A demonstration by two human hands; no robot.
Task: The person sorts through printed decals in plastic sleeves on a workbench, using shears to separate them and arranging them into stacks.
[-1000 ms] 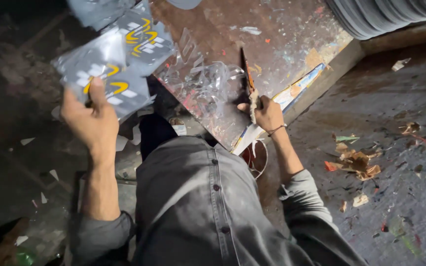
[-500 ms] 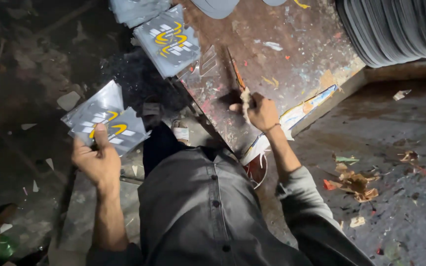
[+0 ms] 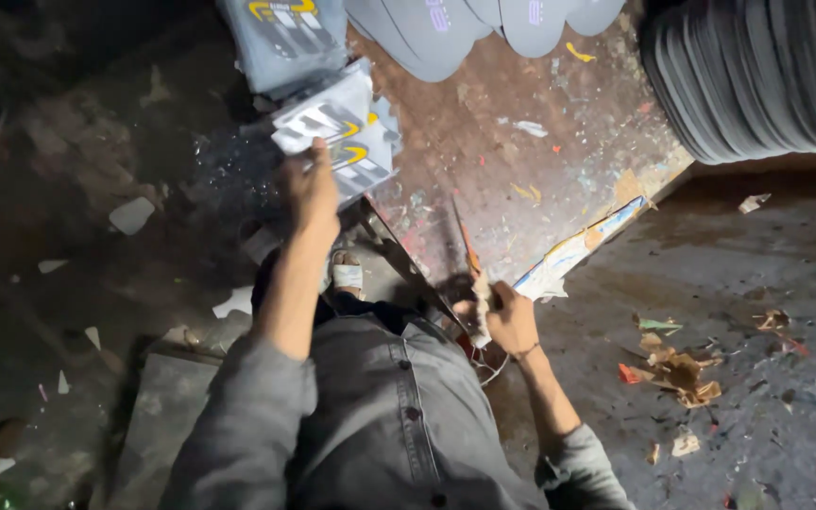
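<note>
A person's left hand (image 3: 312, 184) has swung a small stack of grey printed sheets (image 3: 332, 137) — marked with white and yellow shapes — in from the dark floor side to the near edge of the worn reddish surface (image 3: 540, 151), where half a second ago it hung lower and further out. The move brings the sheets close beside a matching pile (image 3: 285, 38) at the surface's far-left edge, so the handling looks well along. The left fingers are closed on the stack, thumb pressed on top. The right hand (image 3: 507, 321) stays wrapped around the cloth-bound handle of a slim knife (image 3: 467, 250) — blade lying along the surface. Grey oval cut-outs (image 3: 484, 24) fan across the far edge; paper scraps (image 3: 677, 368) litter the floor.
</note>
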